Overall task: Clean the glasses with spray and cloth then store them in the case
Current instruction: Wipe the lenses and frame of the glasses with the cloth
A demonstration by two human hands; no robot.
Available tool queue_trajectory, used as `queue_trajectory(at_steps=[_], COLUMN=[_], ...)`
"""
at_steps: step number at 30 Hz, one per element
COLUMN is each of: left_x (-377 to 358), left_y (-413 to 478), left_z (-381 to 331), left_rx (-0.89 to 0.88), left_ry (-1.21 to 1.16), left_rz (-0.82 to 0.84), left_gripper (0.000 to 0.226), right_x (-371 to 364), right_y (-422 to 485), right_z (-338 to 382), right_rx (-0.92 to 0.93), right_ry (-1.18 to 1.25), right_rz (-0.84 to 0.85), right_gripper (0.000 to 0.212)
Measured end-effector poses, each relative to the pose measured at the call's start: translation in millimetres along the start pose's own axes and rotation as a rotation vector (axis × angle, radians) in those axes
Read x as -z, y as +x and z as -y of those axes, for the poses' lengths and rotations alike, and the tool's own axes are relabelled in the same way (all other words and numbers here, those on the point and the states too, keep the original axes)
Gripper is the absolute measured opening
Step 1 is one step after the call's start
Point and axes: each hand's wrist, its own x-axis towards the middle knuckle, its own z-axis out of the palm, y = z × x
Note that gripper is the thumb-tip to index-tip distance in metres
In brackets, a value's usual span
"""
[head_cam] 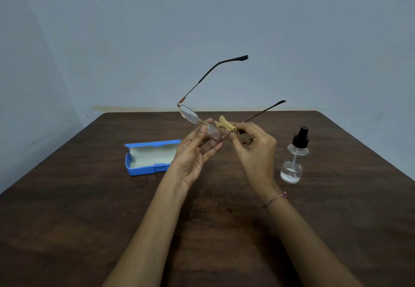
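Nearest me, two bare forearms reach forward over the dark wooden table (89, 208), a beaded bracelet (275, 199) on the right wrist. Above mid-table, I see my left hand (194, 154), palm turned up and fingers loosely spread, pinching the glasses (199, 121) at the bridge between thumb and fingertips. My right hand (253, 149) is closed on a small tan cloth (224, 125), pressing it against the lens end nearest that hand; a fold of cloth sticks up above the fingers.

The glasses are held clear of the table, both temples unfolded. The frame's long axis runs from upper left down to the right, the free lens standing above and left of the left-hand pinch, the other lens between the two hands. The temples point away from me, up and to the right, toward the wall.

Left of the hands, the blue case (143, 163) lies open on the table, pale lining showing. Right of the hands stands the clear spray bottle (294, 161), black-capped, upright, part-filled. Beyond, the blue-grey wall (202, 28).
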Motion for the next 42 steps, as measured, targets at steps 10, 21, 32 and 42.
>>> queue_trajectory(at_steps=[10,21,32,42], left_x=[4.1,5.8,9.3,11.2], left_y=[1.1,2.2,2.9,3.8], left_z=[-1.8,-4.6,-1.7,-0.6], left_rx=[-0.039,-0.081,-0.074,-0.072], left_ry=[0.016,-0.006,0.010,-0.026], left_rz=[-0.020,0.016,0.006,0.068], left_gripper=[0.021,0.031,0.036,0.052], right_x=[-7.5,-8.1,-8.6,-6.4], right_y=[-5.9,-1.6,-1.5,-1.2], right_z=[3.6,-0.7,-1.7,0.7], right_rx=[0.224,0.273,0.210,0.197], right_ry=[-0.074,-0.095,-0.089,-0.136], right_rz=[0.155,0.229,0.271,0.180], right_gripper=[0.025,0.031,0.032,0.028])
